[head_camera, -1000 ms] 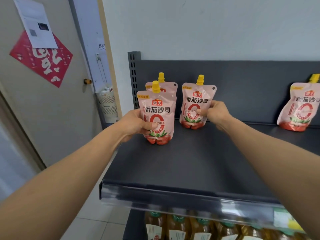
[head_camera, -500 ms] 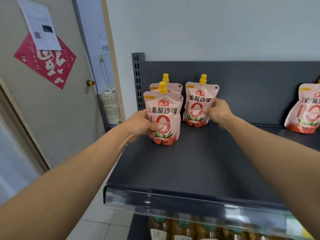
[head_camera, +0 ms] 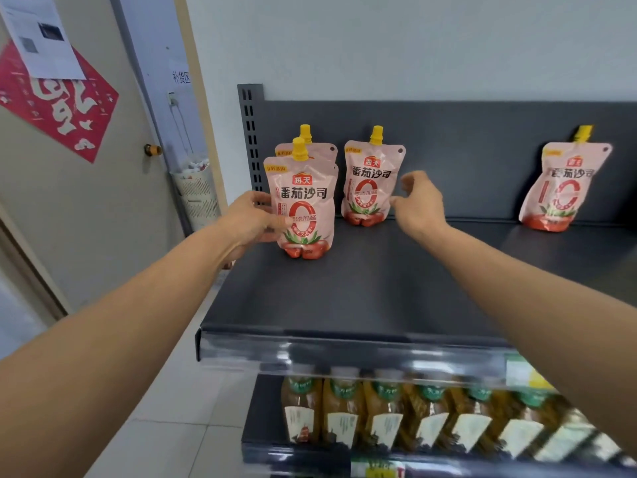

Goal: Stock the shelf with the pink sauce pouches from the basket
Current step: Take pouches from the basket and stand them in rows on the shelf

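Two hands at upright pouches: left hand [head_camera: 253,219] clasps front pouch [head_camera: 303,208]; right hand [head_camera: 418,201], fingers spread, beside second pouch [head_camera: 370,182].

Four pink pouches with yellow caps stand upright on the dark shelf [head_camera: 362,288]: front pouch [head_camera: 305,208] just ahead of a second [head_camera: 319,151], a third [head_camera: 370,182] beside them, the fourth [head_camera: 565,186] leaning far right.

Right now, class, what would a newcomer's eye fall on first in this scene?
Pink pouches with yellow caps on the dark shelf: a front pouch touched by the left hand, another behind it, a middle pouch beside the open right hand, and a tilted pouch far right. Amber bottles line the shelf below.
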Tool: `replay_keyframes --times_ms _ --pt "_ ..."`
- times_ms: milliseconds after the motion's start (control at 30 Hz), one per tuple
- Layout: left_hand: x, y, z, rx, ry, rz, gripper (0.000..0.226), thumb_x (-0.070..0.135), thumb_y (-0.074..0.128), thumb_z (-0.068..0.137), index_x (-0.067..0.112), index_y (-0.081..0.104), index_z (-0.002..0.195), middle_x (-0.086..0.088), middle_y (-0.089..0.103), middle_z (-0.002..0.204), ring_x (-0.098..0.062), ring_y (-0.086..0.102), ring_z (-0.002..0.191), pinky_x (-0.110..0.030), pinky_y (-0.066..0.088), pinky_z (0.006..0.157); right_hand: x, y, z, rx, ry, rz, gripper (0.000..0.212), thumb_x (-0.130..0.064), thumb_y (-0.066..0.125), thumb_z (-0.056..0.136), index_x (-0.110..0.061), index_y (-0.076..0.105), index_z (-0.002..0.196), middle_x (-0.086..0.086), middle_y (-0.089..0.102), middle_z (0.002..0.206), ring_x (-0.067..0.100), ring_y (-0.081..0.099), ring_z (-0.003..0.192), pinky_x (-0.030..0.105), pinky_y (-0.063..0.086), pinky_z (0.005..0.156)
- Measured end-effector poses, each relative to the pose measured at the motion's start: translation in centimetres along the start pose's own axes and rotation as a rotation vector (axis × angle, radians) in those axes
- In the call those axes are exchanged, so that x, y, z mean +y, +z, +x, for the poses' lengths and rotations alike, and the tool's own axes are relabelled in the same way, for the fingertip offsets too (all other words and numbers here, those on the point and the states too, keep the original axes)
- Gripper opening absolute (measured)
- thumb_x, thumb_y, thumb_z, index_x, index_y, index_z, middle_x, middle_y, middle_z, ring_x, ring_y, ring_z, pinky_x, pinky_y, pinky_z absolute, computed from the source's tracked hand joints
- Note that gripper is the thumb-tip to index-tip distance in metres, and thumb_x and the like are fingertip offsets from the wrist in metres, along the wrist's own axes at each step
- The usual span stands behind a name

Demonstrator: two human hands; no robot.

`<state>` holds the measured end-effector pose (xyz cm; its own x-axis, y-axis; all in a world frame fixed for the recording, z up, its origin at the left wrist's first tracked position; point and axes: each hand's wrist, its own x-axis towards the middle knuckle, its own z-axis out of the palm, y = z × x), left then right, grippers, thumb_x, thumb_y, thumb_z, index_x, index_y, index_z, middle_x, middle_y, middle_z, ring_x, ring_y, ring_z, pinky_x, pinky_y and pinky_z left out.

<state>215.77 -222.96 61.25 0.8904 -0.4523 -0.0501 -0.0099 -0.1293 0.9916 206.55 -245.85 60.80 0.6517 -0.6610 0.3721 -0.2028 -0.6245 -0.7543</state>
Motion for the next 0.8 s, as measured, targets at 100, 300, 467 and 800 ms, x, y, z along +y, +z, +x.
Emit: replay_keyframes --times_ms 100,300,467,800 --pt "0.7 -0.1 -2.6 0.19 0.052 0.035 0.06 -0.001 0.07 0.077 0.007 0.04 0.129 -0.005 0.052 0.106 -0.019 0.058 0.092 -0.025 0.051 0.065 -1.0 -1.9 -3.9 -0.06 -0.112 0.081 0.035 -0.008 0.055 0.089 -0.011 0.051 0.124 0.004 0.056 0.127 0.013 0.052 0.11 0.018 0.038 0.084" --pt "1.4 4.0 -11.0 0.325 0.285 0.162 0.034 0.003 0.066 0.079 0.009 0.056 0.111 0.004 0.051 0.082 -0.011 0.054 0.074 -0.016 0.047 0.058 0.1 -8.8 -13.6 -0.146 -0.322 0.157 0.016 -0.015 0.059 0.087 -0.02 0.061 0.103 -0.011 0.062 0.094 -0.003 0.056 0.084 0.0 0.039 0.073" --pt "-2.8 12.6 -19.0 0.139 0.355 0.261 0.016 0.007 0.065 0.08 0.02 0.058 0.087 0.006 0.054 0.074 -0.001 0.054 0.062 -0.015 0.05 0.059 6.8 -14.0 -22.9 -0.282 -0.343 0.134 0.011 -0.019 0.059 0.089 -0.026 0.061 0.097 -0.023 0.058 0.082 -0.012 0.055 0.077 0.001 0.04 0.071" --pt "-22.6 24.4 -25.2 -0.516 -0.3 0.59 0.018 0.013 0.065 0.085 0.007 0.061 0.1 0.004 0.055 0.079 -0.015 0.054 0.078 -0.03 0.047 0.069 25.2 -13.1 -32.7 -0.818 0.023 -0.26 0.02 -0.015 0.056 0.091 -0.008 0.063 0.108 0.009 0.067 0.109 0.023 0.06 0.098 0.028 0.045 0.081"
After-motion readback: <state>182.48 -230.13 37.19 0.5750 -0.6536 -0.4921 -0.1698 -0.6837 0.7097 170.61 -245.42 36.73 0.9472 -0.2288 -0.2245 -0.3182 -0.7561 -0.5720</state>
